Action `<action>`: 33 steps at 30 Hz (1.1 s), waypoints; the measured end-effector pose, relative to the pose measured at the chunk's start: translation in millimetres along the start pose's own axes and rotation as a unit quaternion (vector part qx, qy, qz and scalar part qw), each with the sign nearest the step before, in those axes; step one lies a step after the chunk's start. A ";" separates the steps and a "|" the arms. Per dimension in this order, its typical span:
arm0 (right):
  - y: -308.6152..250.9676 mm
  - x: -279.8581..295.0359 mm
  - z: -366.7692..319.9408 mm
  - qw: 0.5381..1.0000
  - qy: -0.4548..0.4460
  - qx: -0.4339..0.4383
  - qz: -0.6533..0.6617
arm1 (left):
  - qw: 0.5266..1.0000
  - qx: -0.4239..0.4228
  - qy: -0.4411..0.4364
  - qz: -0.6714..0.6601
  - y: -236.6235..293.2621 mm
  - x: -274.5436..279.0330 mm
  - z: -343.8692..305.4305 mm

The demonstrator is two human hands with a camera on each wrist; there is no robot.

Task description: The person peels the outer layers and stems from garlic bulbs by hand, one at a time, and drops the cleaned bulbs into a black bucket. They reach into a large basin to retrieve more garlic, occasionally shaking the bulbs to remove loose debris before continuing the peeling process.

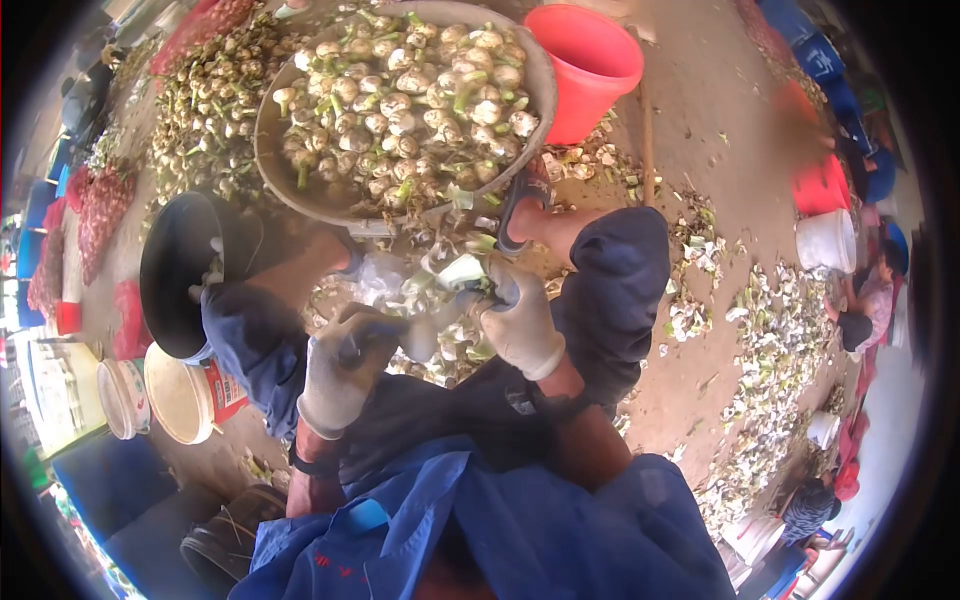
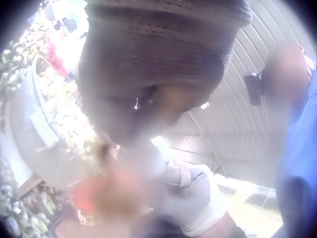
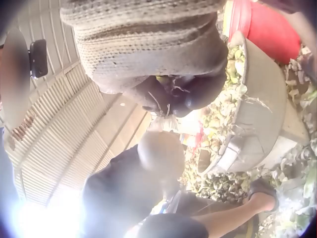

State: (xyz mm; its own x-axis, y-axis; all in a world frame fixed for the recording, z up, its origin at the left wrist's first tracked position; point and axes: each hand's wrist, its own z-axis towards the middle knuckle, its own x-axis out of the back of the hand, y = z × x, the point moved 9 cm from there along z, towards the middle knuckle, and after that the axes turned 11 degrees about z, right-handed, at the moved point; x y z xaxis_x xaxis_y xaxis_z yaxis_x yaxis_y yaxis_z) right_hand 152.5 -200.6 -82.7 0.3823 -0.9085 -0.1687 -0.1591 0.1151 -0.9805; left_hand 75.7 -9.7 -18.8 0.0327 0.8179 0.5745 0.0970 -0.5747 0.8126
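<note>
Bucket (image 1: 580, 85): red | shirt (image 1: 590, 530): blue | gloves (image 1: 525, 325): off-white | trousers (image 1: 617, 300): navy

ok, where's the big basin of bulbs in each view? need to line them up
Head: the basin, top, a little left of centre.
Left wrist: the basin, along the left side, partly washed out.
Right wrist: the basin, right of centre, tipped steeply in frame.
Shared landmark: the gloved right hand, below the basin in head, bottom centre-right in left wrist, large at top in right wrist.

Room above the husks (image 1: 412, 290) between the knees (image 1: 620, 260), basin (image 1: 335, 217) ahead, black bucket (image 1: 180, 280) by the left knee (image 1: 245, 320)
</note>
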 end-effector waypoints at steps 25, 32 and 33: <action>-3.4 -30.2 -1.3 0.995 -0.022 0.036 -0.089 | 0.996 -0.037 0.078 0.028 14.7 18.9 -17.1; -4.7 -34.4 -26.9 0.997 -0.052 0.013 0.050 | 0.902 0.038 0.171 -0.395 -36.2 21.7 -28.3; -16.8 -40.9 -27.8 0.993 -0.072 0.014 0.088 | 0.894 0.027 0.193 -0.404 -41.6 26.4 -27.7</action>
State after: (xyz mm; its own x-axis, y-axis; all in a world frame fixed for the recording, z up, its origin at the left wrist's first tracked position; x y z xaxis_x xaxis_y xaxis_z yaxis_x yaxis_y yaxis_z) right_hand 114.3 -176.6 -56.6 0.4775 -0.8064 -0.3489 -0.2102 0.2807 -0.9365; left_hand 44.9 35.0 -34.7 -0.4150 0.8879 -0.1986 -0.0180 0.2103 0.9775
